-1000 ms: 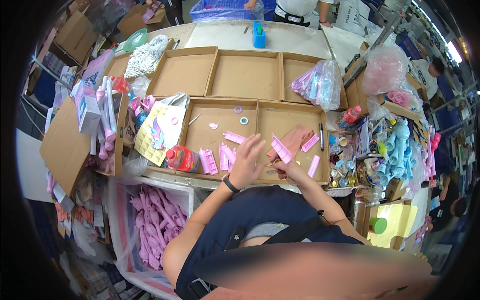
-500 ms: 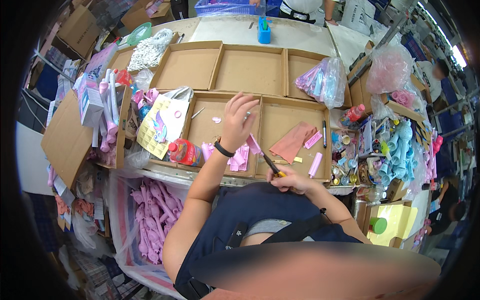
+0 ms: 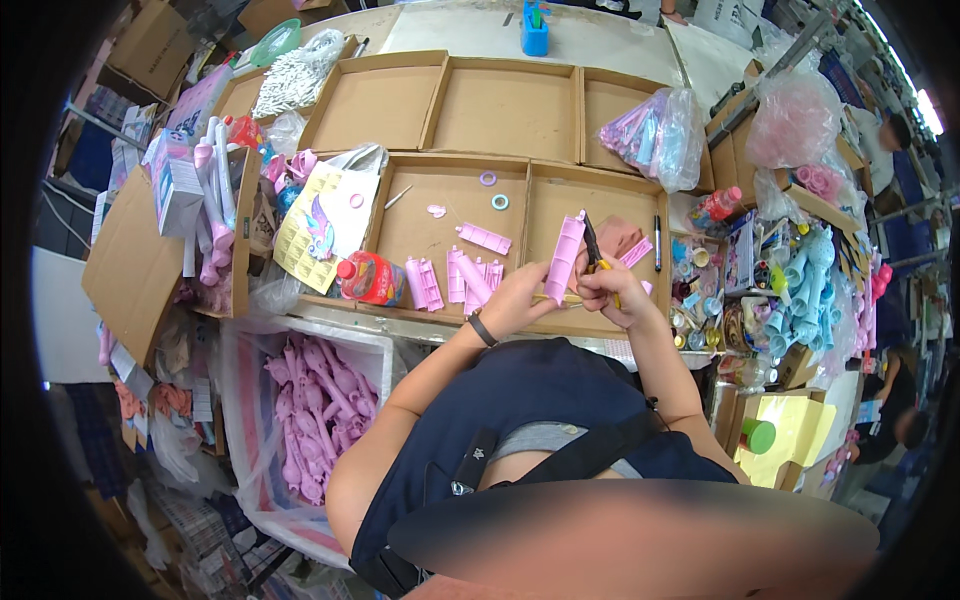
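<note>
On the table (image 3: 600, 40), I am seeing two rows of shallow cardboard trays: three in the far row, lying bare, and two in the near row, where the work is taking place. Below the table's left edge, a large box of pink moulded pieces (image 3: 315, 420) is standing open on the floor; I cannot count what it holds.

Over the front edge of the near right tray (image 3: 610, 200), both hands are working together. The left hand (image 3: 515, 300) is gripping the lower end of a long pink plastic strip (image 3: 563, 258), fingers wrapped round it. The strip is standing with its long axis running up and away from me, slightly tilted right, its free end reaching over the tray floor. The right hand (image 3: 610, 290) is closed round the yellow handles of a pair of small cutters (image 3: 592, 248), whose dark tip is pointing up just beside the strip's right edge; I cannot tell whether the blades are touching it. The right hand is the nearer to the tool, the left to the strip.

Counting smaller items: in the near left tray (image 3: 420, 190) roughly five loose pink strips (image 3: 470, 275) are lying near the front, though some overlap. Two small rings (image 3: 494, 190) are lying at the back, one lilac and one pale blue. One red bottle (image 3: 370, 280) is lying at that tray's left wall. One black pen (image 3: 657, 243) is lying along the right tray's wall.
</note>
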The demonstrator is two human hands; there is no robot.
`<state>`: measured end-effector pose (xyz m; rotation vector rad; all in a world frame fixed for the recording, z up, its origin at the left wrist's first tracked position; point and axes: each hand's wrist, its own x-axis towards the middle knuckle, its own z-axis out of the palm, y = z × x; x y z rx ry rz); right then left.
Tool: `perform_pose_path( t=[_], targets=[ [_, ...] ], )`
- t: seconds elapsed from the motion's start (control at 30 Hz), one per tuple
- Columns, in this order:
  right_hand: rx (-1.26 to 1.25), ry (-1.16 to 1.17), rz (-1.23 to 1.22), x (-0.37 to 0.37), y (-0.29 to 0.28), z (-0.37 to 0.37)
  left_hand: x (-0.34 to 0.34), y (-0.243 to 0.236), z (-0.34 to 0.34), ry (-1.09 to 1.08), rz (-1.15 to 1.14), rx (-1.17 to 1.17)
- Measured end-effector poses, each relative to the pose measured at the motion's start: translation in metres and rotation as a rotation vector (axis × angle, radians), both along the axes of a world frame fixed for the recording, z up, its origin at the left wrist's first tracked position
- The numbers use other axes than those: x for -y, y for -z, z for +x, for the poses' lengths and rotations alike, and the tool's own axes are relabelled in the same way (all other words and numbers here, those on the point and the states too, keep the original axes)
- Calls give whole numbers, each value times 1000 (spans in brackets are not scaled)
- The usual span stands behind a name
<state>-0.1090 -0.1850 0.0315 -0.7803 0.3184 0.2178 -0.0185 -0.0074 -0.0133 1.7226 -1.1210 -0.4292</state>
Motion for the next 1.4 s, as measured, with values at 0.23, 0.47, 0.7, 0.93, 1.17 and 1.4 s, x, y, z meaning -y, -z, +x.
perform_pose_path(
  t=[0.23, 0.47, 0.7, 0.93, 1.17, 1.4],
  targets=[
    [-222, 90, -157, -8, 24, -5, 7, -19, 7, 118, -294, 381],
    [-63, 81, -413, -22, 46, -13, 10, -4, 4, 171, -217, 133],
    [101, 66, -835, -21, 103, -8, 6, 27, 15, -18, -38, -136],
    [-329, 11, -1418, 13, 205, 5, -34, 66, 29, -429, -79, -530],
    [-151, -96, -1383, 11, 229, 35, -65, 86, 12, -462, -11, -691],
    [-304, -265, -1050, 30, 176, 23, -63, 90, 11, -351, 108, -723]
  ],
)
